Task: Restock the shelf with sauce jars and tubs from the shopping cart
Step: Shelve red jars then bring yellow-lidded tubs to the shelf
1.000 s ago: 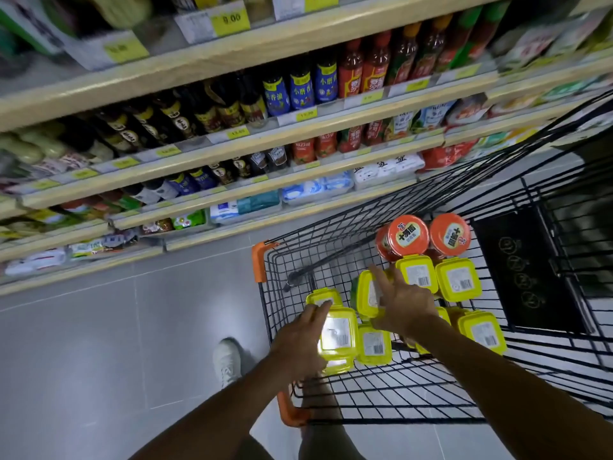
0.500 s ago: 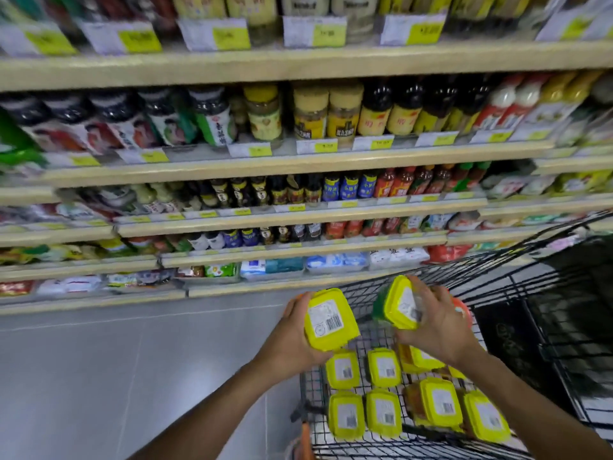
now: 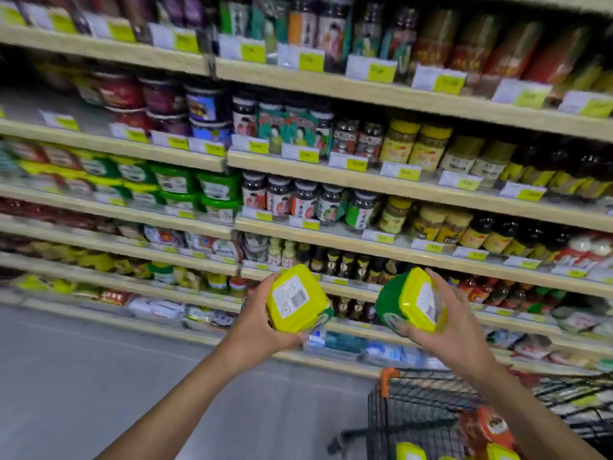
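Left tub (image 3: pixel 297 298) clasped in left hand (image 3: pixel 257 323), right tub (image 3: pixel 411 302) in right hand (image 3: pixel 454 328); cart (image 3: pixel 398 413) cropped.

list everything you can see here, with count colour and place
left tub: 1, yellow lid, left hand
right tub: 1, yellow lid, green body, right hand
cart tubs: at least 2, yellow lids, in cart
cart jar: 1, orange lid, in cart
cart: 1, black, lower right
shelf tubs: several, green, left shelf
shelves: several, beige, ahead, stocked
price tags: many, yellow, shelf edges
floor: 1, grey, lower left
left hand: 1, grips left tub
right hand: 1, grips right tub
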